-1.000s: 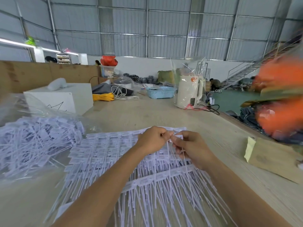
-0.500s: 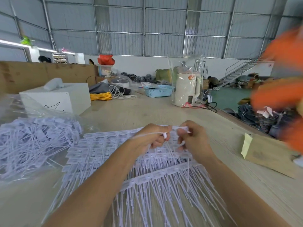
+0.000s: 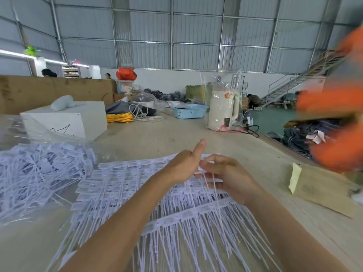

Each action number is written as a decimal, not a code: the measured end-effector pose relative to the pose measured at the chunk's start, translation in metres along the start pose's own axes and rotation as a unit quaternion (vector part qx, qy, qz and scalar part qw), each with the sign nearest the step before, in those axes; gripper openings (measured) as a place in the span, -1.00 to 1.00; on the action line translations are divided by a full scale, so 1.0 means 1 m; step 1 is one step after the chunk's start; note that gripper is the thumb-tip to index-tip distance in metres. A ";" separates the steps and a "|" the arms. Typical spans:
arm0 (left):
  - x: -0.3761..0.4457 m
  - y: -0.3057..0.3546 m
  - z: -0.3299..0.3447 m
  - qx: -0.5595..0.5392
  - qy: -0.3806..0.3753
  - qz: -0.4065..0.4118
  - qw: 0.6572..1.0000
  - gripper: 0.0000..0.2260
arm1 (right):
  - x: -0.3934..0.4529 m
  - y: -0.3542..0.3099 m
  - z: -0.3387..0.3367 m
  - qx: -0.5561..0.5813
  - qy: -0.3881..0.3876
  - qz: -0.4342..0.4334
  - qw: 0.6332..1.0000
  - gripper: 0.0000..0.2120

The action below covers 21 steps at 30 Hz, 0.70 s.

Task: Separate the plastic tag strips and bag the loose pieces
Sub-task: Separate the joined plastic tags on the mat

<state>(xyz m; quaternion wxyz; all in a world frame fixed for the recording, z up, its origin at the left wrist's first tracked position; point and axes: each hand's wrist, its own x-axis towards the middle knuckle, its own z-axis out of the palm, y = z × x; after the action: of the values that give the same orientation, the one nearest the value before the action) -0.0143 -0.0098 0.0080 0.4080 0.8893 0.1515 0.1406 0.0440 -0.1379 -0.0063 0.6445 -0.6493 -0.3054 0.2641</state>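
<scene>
On the big table (image 3: 157,134), the tag strips (image 3: 125,185) lie under your hands; your right hand (image 3: 229,177) pinches one loose tag (image 3: 208,173), your left hand (image 3: 182,165) touches it, thumb up

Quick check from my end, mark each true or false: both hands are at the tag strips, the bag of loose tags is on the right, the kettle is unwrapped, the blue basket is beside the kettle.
1. Both hands work at the tag strips. True: left hand and right hand meet there.
2. The bag of loose tags lies on the right. False: it is on the left.
3. The kettle is unwrapped. False: clear plastic covers it.
4. The blue basket sits left of the kettle. True.
</scene>
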 end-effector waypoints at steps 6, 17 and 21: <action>-0.001 0.000 0.000 -0.048 -0.026 0.018 0.998 -0.48 | 0.001 0.006 0.001 -0.030 0.017 -0.052 0.998 -0.87; -0.004 -0.005 -0.023 -0.096 -0.096 0.070 0.988 -0.69 | 0.013 0.006 -0.025 0.061 0.131 -0.099 0.984 -0.94; -0.003 -0.005 -0.017 0.003 -0.063 0.122 0.990 -0.71 | 0.014 0.008 -0.024 0.040 0.129 -0.107 0.985 -0.94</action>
<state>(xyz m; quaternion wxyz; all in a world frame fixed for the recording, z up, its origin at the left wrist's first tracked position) -0.0239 0.0037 0.0149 0.3937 0.9095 0.0159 0.1324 0.0714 -0.1436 -0.0131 0.7286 -0.6151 -0.2767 0.1195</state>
